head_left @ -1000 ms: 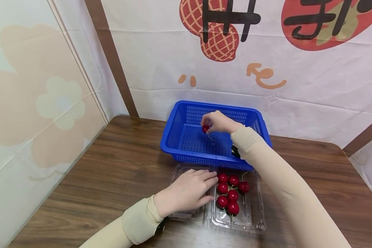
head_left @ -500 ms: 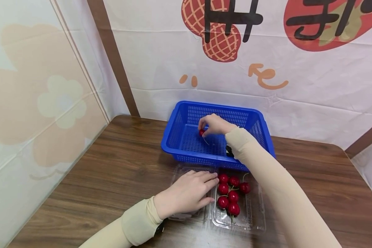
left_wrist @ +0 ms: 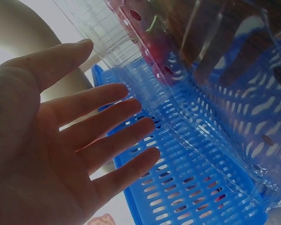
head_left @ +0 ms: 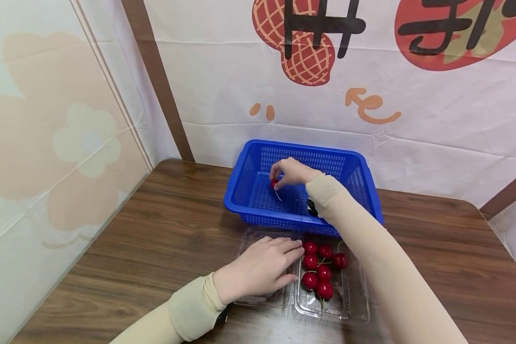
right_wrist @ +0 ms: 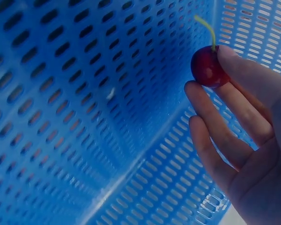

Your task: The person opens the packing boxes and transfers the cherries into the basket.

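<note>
My right hand (head_left: 293,172) is inside the blue plastic basket (head_left: 234,191), pinching a dark red cherry (right_wrist: 207,68) between thumb and fingers. A thin green stem curves from that cherry in the right wrist view. My left hand (head_left: 262,267) lies with fingers extended over the left half of a clear plastic clamshell box (head_left: 344,310). In the left wrist view its fingers (left_wrist: 122,136) spread straight beside the clear plastic. Several cherries (head_left: 324,273) with stems sit in the right half of the box, just beyond my left fingertips.
The clamshell lies in front of the basket on a brown wood-grain table (head_left: 155,229). Behind the table hangs a white printed cloth (head_left: 215,86), close to the basket's far side. My right forearm crosses over the basket's right front edge.
My right hand has moved left and slightly down within the basket, carrying the cherry. My left hand has stayed in place over the box.
</note>
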Demonstrator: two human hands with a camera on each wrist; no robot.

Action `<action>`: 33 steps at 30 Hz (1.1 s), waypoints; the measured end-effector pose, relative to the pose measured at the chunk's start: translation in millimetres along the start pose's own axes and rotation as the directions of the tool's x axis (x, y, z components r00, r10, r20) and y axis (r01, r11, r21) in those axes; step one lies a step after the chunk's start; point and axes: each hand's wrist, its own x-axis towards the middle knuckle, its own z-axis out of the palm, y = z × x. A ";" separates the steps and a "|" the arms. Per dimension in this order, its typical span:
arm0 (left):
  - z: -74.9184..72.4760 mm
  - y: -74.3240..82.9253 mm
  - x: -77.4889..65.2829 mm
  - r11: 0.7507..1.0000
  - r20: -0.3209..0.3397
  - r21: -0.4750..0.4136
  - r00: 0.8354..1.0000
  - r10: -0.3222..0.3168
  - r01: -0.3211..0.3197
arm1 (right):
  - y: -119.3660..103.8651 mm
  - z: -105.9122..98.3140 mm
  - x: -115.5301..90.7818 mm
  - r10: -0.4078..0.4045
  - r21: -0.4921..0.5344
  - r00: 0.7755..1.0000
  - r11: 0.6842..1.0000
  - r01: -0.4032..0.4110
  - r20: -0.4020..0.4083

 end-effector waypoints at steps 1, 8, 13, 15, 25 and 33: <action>-0.1 0.2 -0.1 1.000 -0.001 0.000 1.000 0.000 0.000 | 0.7 0.5 1.4 -0.002 0.000 1.000 1.000 0.002 0.002; -0.4 1.0 -2.3 1.000 -0.006 0.002 1.000 0.007 -0.007 | -0.3 2.6 8.7 -0.009 -0.010 1.000 1.000 0.009 0.010; 0.1 1.2 -4.7 1.000 -0.026 0.011 1.000 0.014 -0.014 | -4.8 4.8 11.3 0.006 0.089 0.999 0.996 -0.010 0.040; 0.3 1.2 -5.6 1.000 -0.030 0.012 0.999 0.016 -0.016 | -6.6 5.6 12.3 0.010 0.142 0.999 0.990 -0.018 0.054; 1.4 0.9 -8.8 1.000 -0.031 0.010 0.999 0.013 -0.013 | -11.4 11.1 16.5 0.007 0.143 0.995 0.989 -0.021 0.098; 1.8 -0.5 -12.0 1.000 -0.033 0.011 0.999 0.005 -0.004 | -15.6 12.7 21.6 -0.009 0.110 0.995 0.994 -0.002 0.101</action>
